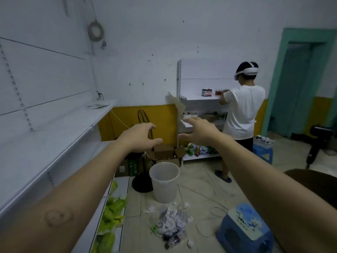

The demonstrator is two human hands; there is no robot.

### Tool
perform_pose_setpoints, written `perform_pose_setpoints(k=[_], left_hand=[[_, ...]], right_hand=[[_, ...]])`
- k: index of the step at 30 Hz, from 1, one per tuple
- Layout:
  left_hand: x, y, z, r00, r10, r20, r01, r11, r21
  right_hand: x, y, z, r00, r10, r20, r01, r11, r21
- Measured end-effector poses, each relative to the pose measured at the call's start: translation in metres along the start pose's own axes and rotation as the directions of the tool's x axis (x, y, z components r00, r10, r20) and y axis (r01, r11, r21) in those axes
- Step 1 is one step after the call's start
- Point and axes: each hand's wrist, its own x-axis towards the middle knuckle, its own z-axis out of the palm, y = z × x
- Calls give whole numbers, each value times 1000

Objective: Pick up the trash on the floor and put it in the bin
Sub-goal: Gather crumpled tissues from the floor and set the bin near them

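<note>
Both arms reach forward at chest height. The left hand (139, 137) and right hand (197, 133) are spread wide with fingers loosely bent, and neither holds anything.

The heap of crumpled white paper and clear plastic wrappers (171, 223) lies on the tiled floor well below the hands, with small scraps scattered around it. Just behind it stands the translucent white plastic bin (165, 190), upright and apparently empty, though its bottom is hard to see.

A blue plastic stool with a printed top (244, 229) sits close to the right of the heap, and a thin white cable (204, 227) loops over the floor between them. The white metal shelving (54, 143) runs along the left, with yellow-green packets (114, 210) on its lowest board. A black round stand base (142, 183) touches the bin's left side, and an open brown cardboard box (167, 152) sits behind. A person in a white T-shirt (243, 110) stands at the far shelf.
</note>
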Motion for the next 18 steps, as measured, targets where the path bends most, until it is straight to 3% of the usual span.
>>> perform_pose_setpoints(k=[8,18], left_hand=[[110,2,47,999,-46,9,46,999,16],[220,-64,123,998,-44,47,46,998,-48]], right_hand=[[100,74,35,1000,-3,29,2,999,39],[197,120,110,986,117,123,-116,993,-10]])
